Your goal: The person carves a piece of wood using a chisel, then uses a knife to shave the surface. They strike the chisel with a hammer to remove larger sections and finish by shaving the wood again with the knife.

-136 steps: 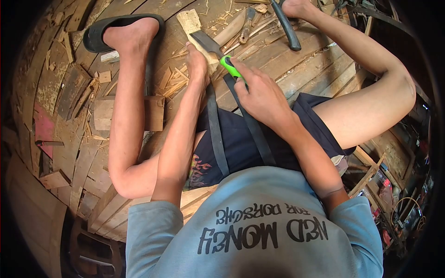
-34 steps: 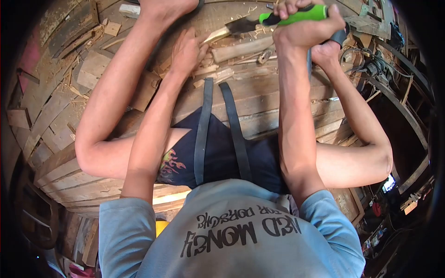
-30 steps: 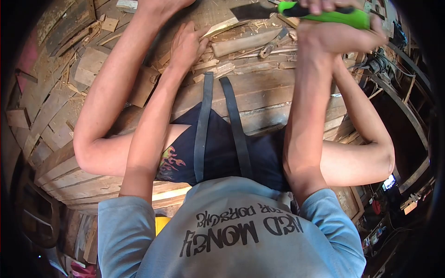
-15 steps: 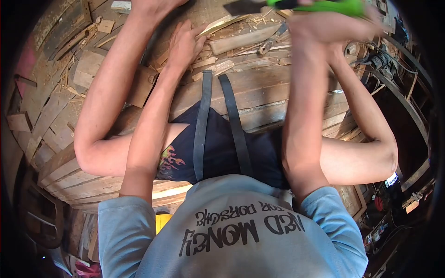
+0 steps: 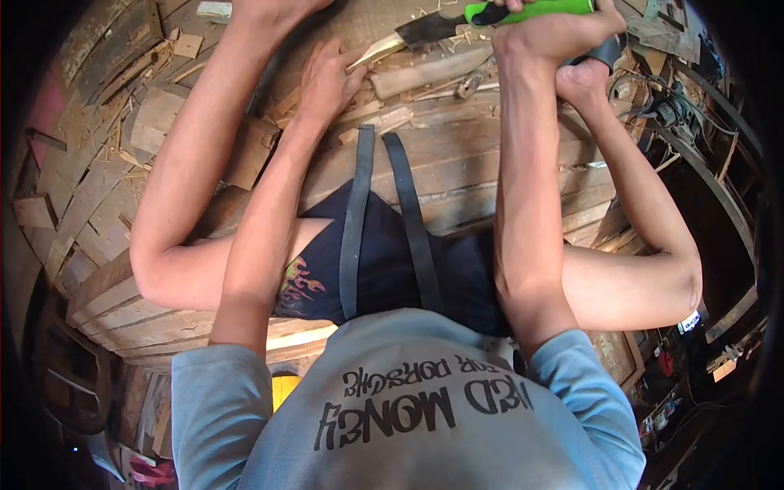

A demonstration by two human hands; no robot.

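My right hand (image 5: 551, 37) is closed around the green handle of a knife (image 5: 527, 12) at the top of the view. Its broad dark blade (image 5: 425, 31) points left and meets the end of a pale strip of wood (image 5: 380, 51). The fingers of my left hand (image 5: 325, 75) grip the near end of that strip, low over the wooden surface. Just beneath lies a thicker, smooth wooden piece (image 5: 425, 72). The top of the handle is cut off by the frame's edge.
My bare legs frame the work on both sides, feet near the top edge. Planks (image 5: 457, 159) lie beneath me. Wood blocks (image 5: 159, 118) and shavings are scattered at left. Cables and a dark tool (image 5: 670, 108) sit at right.
My right hand and the knife have come down and left, from a blurred raised position, so the blade meets the strip. My left hand has barely moved.
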